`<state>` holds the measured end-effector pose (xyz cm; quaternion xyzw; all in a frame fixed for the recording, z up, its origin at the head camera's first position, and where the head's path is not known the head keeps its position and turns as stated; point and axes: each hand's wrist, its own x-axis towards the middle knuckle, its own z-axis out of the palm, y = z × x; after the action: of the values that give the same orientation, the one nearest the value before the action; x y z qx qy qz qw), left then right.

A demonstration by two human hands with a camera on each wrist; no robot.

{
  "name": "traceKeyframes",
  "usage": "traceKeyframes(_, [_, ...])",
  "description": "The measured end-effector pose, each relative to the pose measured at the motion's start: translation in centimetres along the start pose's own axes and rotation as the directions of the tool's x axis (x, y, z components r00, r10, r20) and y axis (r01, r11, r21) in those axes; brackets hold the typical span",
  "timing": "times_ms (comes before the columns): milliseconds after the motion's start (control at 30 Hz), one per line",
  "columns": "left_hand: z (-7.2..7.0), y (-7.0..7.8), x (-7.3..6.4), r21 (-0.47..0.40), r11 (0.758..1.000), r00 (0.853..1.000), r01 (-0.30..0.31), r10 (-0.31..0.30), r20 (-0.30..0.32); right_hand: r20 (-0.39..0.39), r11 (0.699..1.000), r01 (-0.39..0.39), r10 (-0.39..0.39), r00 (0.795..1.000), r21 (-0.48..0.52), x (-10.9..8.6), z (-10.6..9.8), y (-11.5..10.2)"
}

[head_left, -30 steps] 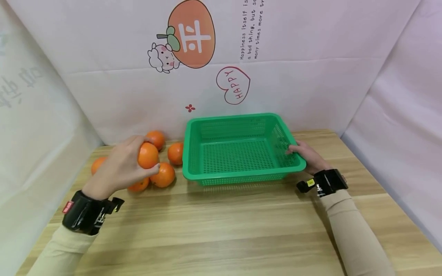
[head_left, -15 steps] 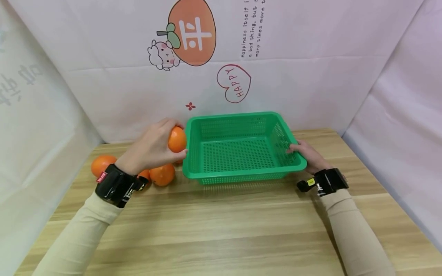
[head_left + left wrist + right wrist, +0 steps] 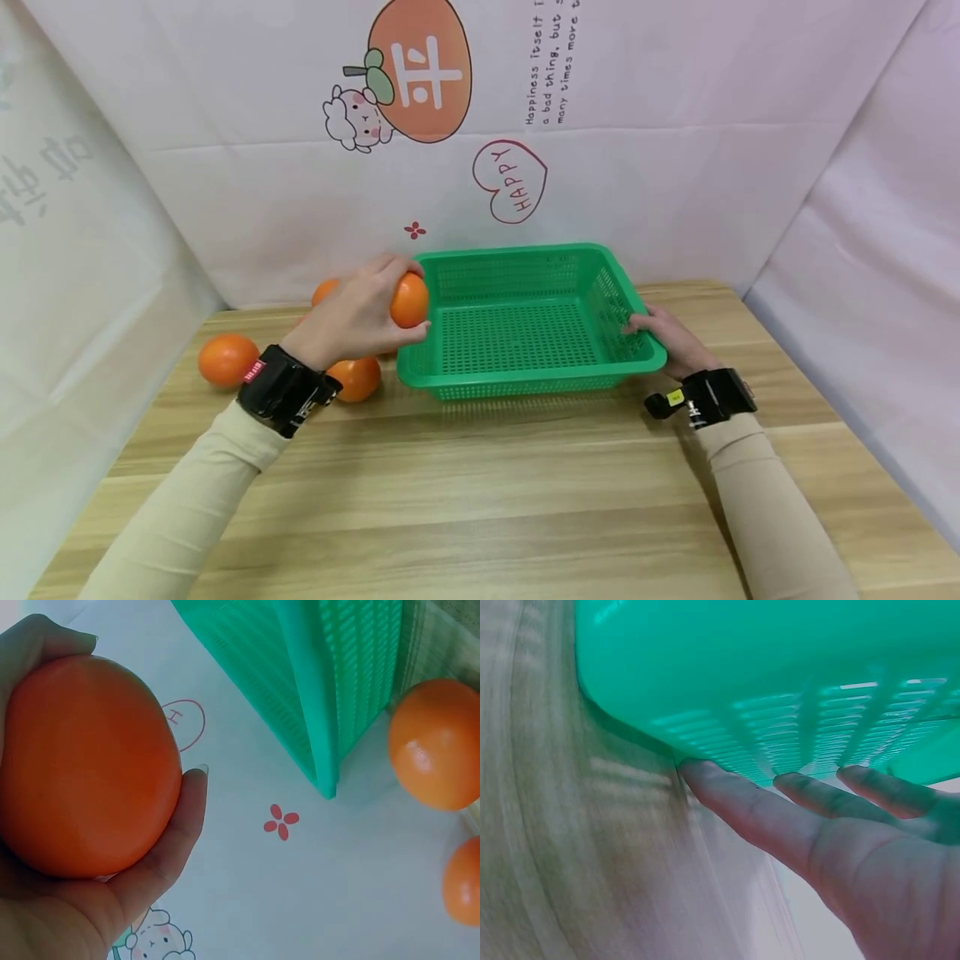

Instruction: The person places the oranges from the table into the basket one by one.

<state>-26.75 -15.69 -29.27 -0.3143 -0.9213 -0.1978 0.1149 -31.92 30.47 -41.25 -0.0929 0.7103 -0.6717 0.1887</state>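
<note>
My left hand [image 3: 358, 315] grips an orange [image 3: 410, 301] above the left rim of a green plastic basket [image 3: 532, 377]. In the left wrist view, thumb and fingers wrap the smooth orange [image 3: 90, 769], with the basket's edge [image 3: 315, 697] beyond it. At the basket's right end, my right hand [image 3: 670, 340] holds the rim, thumb over the top. The right wrist view has its fingers [image 3: 750, 806] against the outside of the slotted wall [image 3: 780, 727]. No fruit shows inside the basket.
More oranges lie on the wooden table [image 3: 480, 500] left of the basket: one far left [image 3: 228, 360], one near the left wrist [image 3: 356, 379], one behind the hand [image 3: 324, 290]. A printed white cloth [image 3: 637, 183] hangs behind.
My left hand has lifted the orange away from the others and carried it right, to the basket's left rim. My right hand and the basket have stayed in place.
</note>
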Motion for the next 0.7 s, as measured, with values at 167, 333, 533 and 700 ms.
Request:
traceKeyframes(167, [0.5, 0.2, 0.8, -0.002, 1.0, 0.999, -0.03, 0.03, 0.013, -0.001, 1.0, -0.001, 0.001, 1.0, 0.013, -0.1, -0.1, 0.1])
traceKeyframes(333, [0.9, 0.3, 1.6, 0.019, 0.997, 0.997, -0.07, 0.069, 0.021, -0.001, 0.999, 0.001, -0.001, 1.0, 0.034, -0.2, -0.2, 0.0])
traceKeyframes(533, [1.4, 0.3, 2.3, 0.021, 0.997, 0.996, -0.074, 0.073, 0.045, 0.004, 0.999, -0.001, 0.001, 1.0, 0.047, 0.0, -0.1, 0.1])
traceKeyframes(700, [1.8, 0.5, 2.7, 0.014, 0.998, 0.996, -0.067, 0.066, 0.059, -0.006, 0.999, -0.002, 0.002, 1.0, 0.037, -0.1, 0.2, 0.1])
